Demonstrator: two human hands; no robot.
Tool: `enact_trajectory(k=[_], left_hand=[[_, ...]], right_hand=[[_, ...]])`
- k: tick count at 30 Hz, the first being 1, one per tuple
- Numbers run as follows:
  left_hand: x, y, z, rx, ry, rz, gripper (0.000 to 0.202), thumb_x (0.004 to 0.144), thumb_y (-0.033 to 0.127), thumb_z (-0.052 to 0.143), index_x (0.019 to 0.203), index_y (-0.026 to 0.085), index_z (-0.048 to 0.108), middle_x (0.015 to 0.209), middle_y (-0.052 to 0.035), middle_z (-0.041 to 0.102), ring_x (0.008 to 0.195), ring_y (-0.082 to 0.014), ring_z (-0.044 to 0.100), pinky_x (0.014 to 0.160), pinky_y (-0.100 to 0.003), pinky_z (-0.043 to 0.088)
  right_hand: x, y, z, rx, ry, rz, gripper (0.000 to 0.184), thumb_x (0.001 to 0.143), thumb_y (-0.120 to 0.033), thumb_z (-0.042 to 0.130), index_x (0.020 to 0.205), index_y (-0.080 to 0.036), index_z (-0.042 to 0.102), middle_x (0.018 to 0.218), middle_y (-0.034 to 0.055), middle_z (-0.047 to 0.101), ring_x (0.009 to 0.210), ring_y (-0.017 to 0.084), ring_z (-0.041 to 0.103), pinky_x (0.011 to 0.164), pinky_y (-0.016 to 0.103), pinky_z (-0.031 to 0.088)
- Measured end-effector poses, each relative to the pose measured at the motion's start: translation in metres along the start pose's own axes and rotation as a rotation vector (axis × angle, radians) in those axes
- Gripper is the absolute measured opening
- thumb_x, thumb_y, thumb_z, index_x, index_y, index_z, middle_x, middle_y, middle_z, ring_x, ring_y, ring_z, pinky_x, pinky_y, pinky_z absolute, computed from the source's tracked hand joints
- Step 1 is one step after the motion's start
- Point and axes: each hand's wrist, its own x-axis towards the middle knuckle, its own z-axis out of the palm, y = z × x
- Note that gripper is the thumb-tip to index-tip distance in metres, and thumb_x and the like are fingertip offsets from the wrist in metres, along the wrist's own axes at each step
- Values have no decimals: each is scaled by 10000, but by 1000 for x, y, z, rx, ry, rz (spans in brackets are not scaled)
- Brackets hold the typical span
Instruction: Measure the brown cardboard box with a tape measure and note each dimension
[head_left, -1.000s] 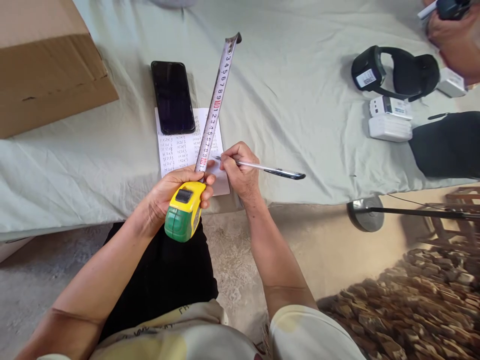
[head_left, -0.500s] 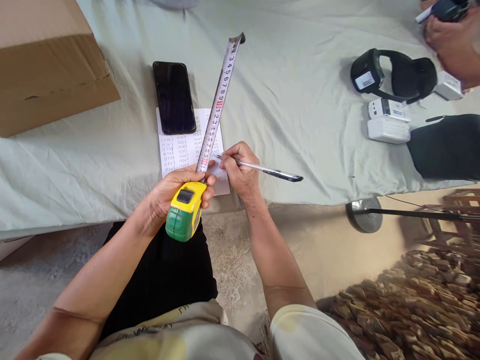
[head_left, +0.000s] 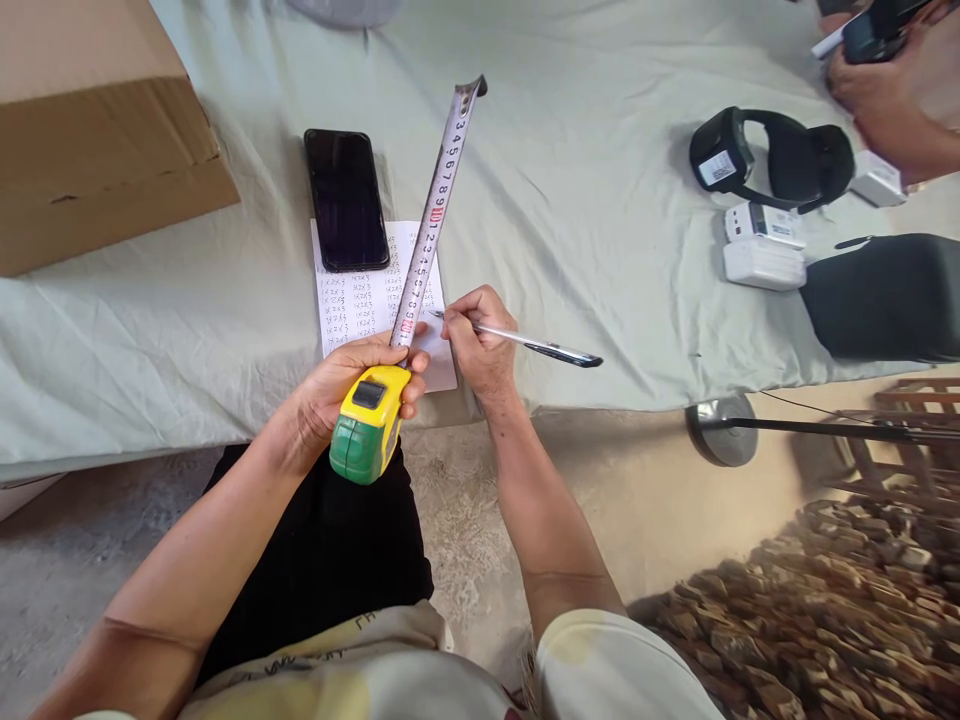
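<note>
A yellow and green tape measure (head_left: 367,425) is gripped by my left hand (head_left: 337,385). Its metal blade sticks out up and to the right, its hooked end over the cloth and its lower part covering some of a paper sheet (head_left: 345,325). Columns of handwritten "1x2x3" fill that sheet. My right hand (head_left: 484,340) is closed round a clear pen (head_left: 559,350) with a black cap end, tip down at the sheet's right part; whether it touches the paper I cannot tell. A black smartphone (head_left: 348,200) overlaps the sheet's top edge.
A cardboard box (head_left: 112,170) stands at the left on the pale green cloth (head_left: 570,200). To the right lie a black headset (head_left: 772,160), white boxes (head_left: 765,262) and a dark pouch (head_left: 885,300). Another person's hand (head_left: 877,90) holds a black device at the upper right.
The view has shifted slightly, so objects on the right sit a little further left. The other person's hand has moved left a bit. Both my hands keep their holds.
</note>
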Motion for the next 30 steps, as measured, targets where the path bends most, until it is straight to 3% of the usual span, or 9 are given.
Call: enact_trajectory(k=[30], left_hand=[[0,0,0,14,4,3,288,857,87,575,1124,122,675,798,-33,641,563,-128,588,522,-250,517]], right_hand=[[-1,-1,1,-17,34,-17,132,825,-217,526,701,-244,490,567,-66,545,504,117,501,533,278,403]])
